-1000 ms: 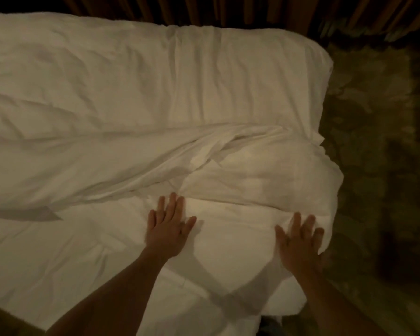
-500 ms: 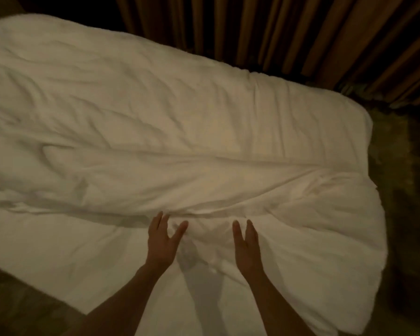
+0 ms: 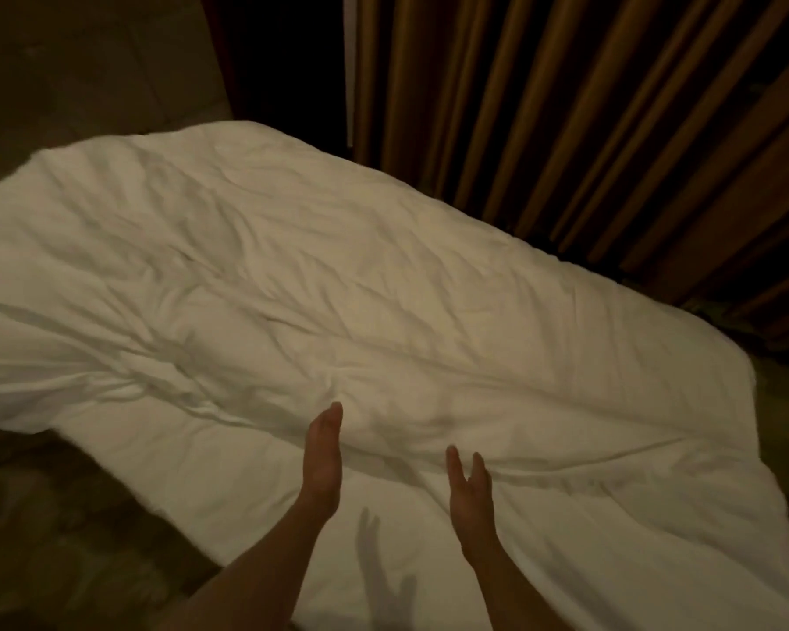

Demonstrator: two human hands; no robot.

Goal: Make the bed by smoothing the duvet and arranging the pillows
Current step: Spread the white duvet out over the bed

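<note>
The left hand [image 3: 322,462] is held edge-on, fingers together and empty, at a ridge of folds in the white duvet [image 3: 338,284] spread across the bed; the right hand [image 3: 470,489], fingers slightly parted and empty, is raised just beside it. The smoothing step is judged to be in hand. Next, the ridge would need to be pressed flat and swept outward; no pillows are seen.

A white duvet [image 3: 338,289] lies rumpled across the bed, a long ridge of creases running along it. Both hands reach over its near part, the left hand [image 3: 323,457] edge-on, the right hand [image 3: 470,489] with fingers spread (neither gripping cloth). Brown curtains [image 3: 588,129] hang behind.
</note>
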